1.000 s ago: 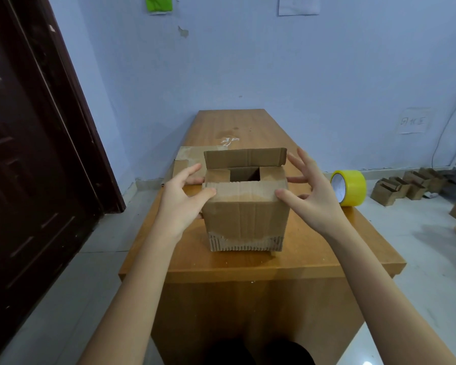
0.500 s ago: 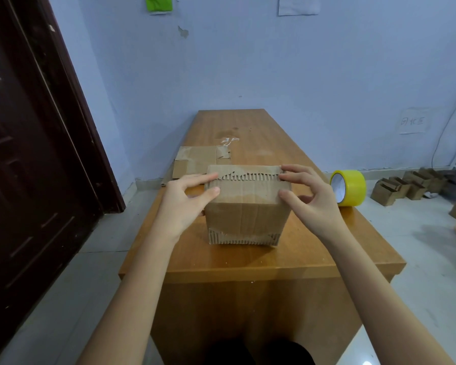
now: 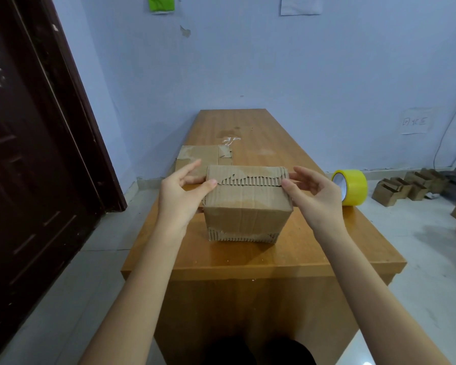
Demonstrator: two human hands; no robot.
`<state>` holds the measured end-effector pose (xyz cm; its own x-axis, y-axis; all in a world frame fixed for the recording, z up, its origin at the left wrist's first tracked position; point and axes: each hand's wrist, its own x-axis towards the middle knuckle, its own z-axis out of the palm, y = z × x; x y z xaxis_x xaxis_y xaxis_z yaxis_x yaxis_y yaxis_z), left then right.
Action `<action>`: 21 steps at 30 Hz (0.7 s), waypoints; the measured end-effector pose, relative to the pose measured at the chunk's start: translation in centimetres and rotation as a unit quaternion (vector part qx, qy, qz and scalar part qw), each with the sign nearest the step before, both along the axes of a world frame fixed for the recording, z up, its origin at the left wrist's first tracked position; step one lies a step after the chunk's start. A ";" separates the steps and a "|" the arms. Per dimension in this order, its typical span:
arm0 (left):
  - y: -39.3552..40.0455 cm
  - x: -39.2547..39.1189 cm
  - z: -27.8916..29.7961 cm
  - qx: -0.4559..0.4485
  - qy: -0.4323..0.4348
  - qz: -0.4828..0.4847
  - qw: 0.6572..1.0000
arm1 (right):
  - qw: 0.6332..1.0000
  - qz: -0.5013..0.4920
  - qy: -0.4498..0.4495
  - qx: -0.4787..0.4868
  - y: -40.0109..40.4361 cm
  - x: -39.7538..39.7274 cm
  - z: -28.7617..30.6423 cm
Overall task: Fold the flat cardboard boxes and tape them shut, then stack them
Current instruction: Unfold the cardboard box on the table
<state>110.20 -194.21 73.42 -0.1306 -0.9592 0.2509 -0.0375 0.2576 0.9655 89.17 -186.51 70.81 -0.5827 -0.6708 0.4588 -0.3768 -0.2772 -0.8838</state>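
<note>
At the near end of the wooden table, left hand and right hand sit on either side of a cardboard box, both touching it at its top edges. Left thumb tip rests on the top left end of the flap seam, fingers spread loose behind the box's left corner, not clenched. Right thumb presses the top right end of the seam, fingers curled and parted beside the right wall; neither hand is wrapped round anything. Box stands upright, top flaps folded down and meeting in a line across the top, torn corrugated edge showing along the far flap. Closed, so contents cannot be seen. No tape visible over the seam from this angle. Lower front edge of the box also ragged. Just behind the box, toward the table's left side, lies a flat cardboard piece, unfolded. A yellow tape roll stands on edge at the table's right rim, near the right hand but apart from it. On the floor by the wall, right, a row of small cardboard boxes, tops open, insides too small to tell.
</note>
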 end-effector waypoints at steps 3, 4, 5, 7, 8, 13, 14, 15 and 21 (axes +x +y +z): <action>-0.2 0.4 -0.1 0.050 0.002 -0.025 0.998 | 0.999 0.020 -0.008 0.031 -0.2 -0.6 -0.1; -0.2 0.5 -0.1 0.045 -0.006 -0.032 0.998 | 0.998 0.036 -0.004 0.045 -0.3 -0.8 -0.1; -0.1 0.6 -0.1 0.033 -0.017 -0.037 0.999 | 0.997 0.055 0.006 0.054 -0.3 -1.0 -0.1; 0.0 0.6 -0.2 -0.007 -0.043 -0.034 0.998 | 0.994 0.085 0.042 0.051 -0.3 -1.2 0.0; 0.1 0.5 -0.3 -0.024 -0.051 -0.032 0.998 | 0.993 0.097 0.059 0.039 -0.2 -1.2 0.0; 0.2 -0.1 -2.8 -0.108 -0.090 -0.028 0.990 | 0.988 0.126 0.090 0.007 0.0 -1.2 -1.6; 0.1 -0.2 -3.8 -0.113 -0.094 -0.029 0.989 | 0.988 0.122 0.090 0.008 0.0 -1.1 -2.6; 0.1 -0.3 -4.8 -0.114 -0.094 -0.032 0.988 | 0.989 0.118 0.084 0.007 0.0 -0.9 -3.6; -0.4 0.2 -10.1 -0.169 -0.103 -0.040 0.979 | 0.992 0.127 0.021 0.006 0.8 0.1 -7.7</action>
